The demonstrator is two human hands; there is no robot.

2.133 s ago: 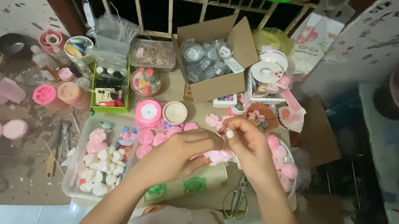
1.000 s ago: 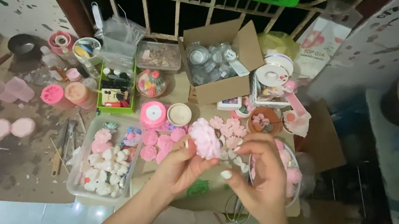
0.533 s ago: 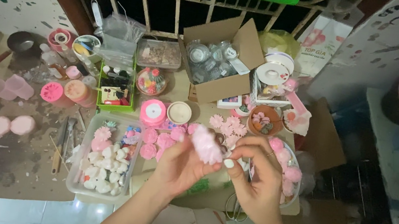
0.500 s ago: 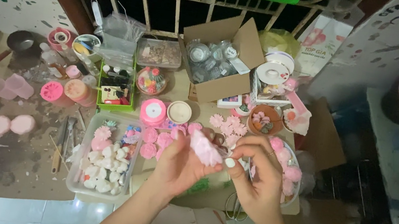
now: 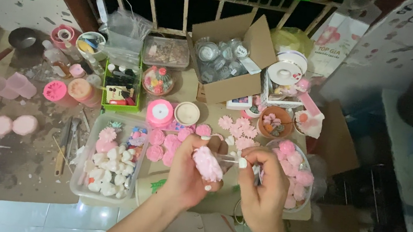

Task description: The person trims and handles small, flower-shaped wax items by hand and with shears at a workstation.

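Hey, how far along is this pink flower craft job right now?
Looks partway. Done: many finished pink flower pieces sit in the round dish on the right, and more lie loose on the mat. In hand: the left hand holds one pink flower while the right hand pinches something small against it. Left: the clear tray holds white and pink pieces, seemingly unused.

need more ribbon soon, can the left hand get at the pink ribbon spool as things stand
Probably not straight away: the left hand is closed around a pink flower piece. The pink ribbon spool sits just beyond it, nothing between them.
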